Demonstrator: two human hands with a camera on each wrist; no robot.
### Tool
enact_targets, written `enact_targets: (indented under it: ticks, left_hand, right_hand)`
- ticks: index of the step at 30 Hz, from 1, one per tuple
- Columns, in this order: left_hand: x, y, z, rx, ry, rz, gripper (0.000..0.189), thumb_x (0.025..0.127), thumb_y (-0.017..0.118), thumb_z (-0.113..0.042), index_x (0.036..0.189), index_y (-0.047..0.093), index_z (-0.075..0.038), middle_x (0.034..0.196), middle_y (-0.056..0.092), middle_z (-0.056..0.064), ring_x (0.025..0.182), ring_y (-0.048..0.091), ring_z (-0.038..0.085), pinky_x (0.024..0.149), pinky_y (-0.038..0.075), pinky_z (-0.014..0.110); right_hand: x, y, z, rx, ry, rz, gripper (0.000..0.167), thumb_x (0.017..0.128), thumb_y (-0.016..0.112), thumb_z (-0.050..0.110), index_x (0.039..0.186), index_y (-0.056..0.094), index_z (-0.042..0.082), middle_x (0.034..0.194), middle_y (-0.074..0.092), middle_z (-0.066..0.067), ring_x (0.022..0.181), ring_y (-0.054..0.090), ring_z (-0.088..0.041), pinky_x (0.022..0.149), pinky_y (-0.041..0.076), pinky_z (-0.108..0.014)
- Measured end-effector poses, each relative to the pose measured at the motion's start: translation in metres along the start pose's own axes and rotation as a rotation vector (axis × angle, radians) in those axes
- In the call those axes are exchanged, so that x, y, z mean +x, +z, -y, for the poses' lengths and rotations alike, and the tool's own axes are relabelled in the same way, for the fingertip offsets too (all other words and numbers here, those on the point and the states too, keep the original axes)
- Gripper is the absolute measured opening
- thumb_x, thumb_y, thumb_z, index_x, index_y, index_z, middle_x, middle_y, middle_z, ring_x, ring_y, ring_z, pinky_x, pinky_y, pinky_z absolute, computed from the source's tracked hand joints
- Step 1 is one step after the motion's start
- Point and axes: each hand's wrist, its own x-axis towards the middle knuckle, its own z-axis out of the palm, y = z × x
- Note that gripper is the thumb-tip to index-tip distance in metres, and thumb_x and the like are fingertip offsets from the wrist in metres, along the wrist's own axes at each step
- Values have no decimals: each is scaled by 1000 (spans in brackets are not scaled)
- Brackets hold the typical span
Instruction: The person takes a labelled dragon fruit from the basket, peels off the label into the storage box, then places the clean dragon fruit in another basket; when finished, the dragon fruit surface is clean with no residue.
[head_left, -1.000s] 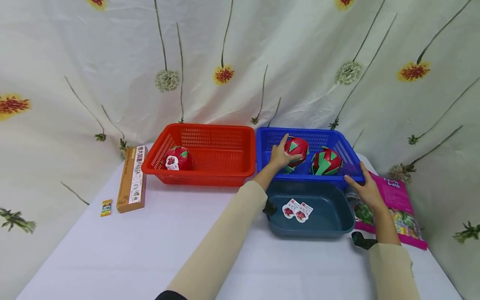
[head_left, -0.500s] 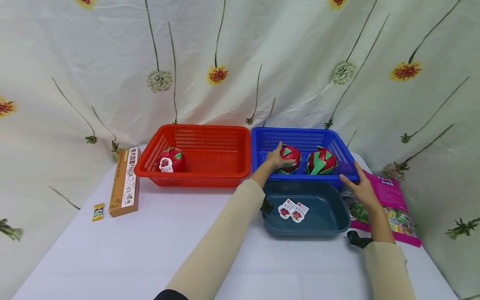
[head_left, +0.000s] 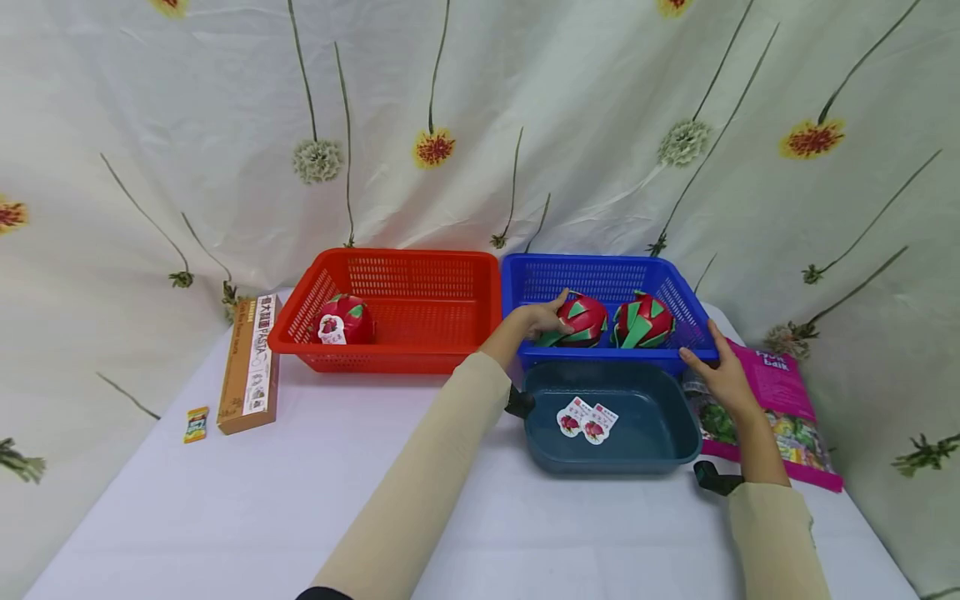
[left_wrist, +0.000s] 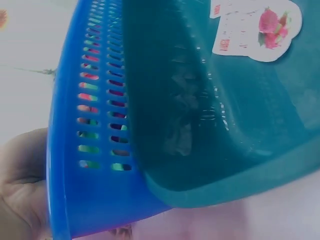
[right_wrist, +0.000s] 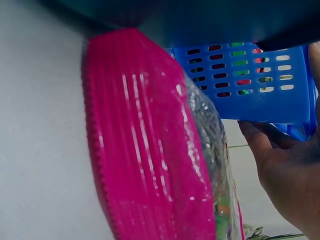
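In the head view two red dragon fruits with green scales, the left one (head_left: 585, 317) and the right one (head_left: 643, 323), lie in a blue plastic basket (head_left: 611, 354). My left hand (head_left: 542, 318) reaches over the basket's front left, thumb and index finger spread beside the left fruit. In the left wrist view that hand (left_wrist: 22, 185) is partly hidden behind the blue rim. My right hand (head_left: 727, 375) grips the basket's front right corner; in the right wrist view its thumb (right_wrist: 260, 140) lies along the corner.
A dark teal tray (head_left: 611, 462) with two fruit-picture stickers (head_left: 587, 420) stands in front. To the left is a red basket (head_left: 397, 362) holding a stickered dragon fruit (head_left: 347, 319). A pasta box (head_left: 250, 362), a small packet (head_left: 196, 424) and a pink bag (head_left: 787, 400) lie around.
The left dragon fruit has come down into the blue basket and turned a little. My left hand has lowered, then drawn slightly left off the fruit. The right hand keeps its hold.
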Motion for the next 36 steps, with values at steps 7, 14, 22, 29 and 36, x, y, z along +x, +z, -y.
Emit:
enact_targets:
  ticks: [7, 14, 22, 29, 36]
  left_hand:
    - [95, 1, 35, -138, 74, -105, 98, 85, 65, -8, 142, -3, -49, 151, 8, 5, 126, 31, 24, 96, 40, 42]
    - [159, 33, 34, -206, 103, -244, 91, 89, 52, 6, 143, 3, -47, 152, 7, 8, 128, 32, 25, 74, 48, 35]
    - [206, 27, 52, -278, 123, -166, 93, 89, 58, -1, 128, 7, -68, 151, 9, 4, 109, 49, 27, 68, 51, 41]
    - [139, 23, 42, -152, 146, -180, 87, 85, 67, -11, 139, 15, -55, 145, 26, 1, 94, 56, 22, 66, 50, 39]
    - [6, 12, 10, -125, 197, -157, 74, 91, 56, -6, 147, 16, -34, 151, 18, 8, 108, 53, 34, 82, 51, 42]
  right_hand:
    - [0, 2, -1, 8, 2, -3, 80, 94, 51, 32, 148, -7, 17, 146, 6, -34, 128, 16, -54, 99, 21, -63]
    - [1, 2, -1, 11, -16, -2, 80, 94, 51, 33, 148, -6, 18, 147, 6, -31, 129, 16, -53, 98, 21, -64]
    - [0, 0, -1, 17, -20, -21, 81, 94, 52, 33, 148, -5, 17, 147, 6, -30, 129, 15, -53, 98, 21, -64]
    - [0, 1, -1, 17, -8, -27, 80, 94, 52, 33, 148, -5, 18, 147, 7, -30, 129, 15, -53, 98, 21, -63]
    - [-3, 3, 2, 40, 6, -25, 79, 94, 51, 33, 148, -6, 19, 148, 4, -30, 130, 14, -51, 101, 18, -62]
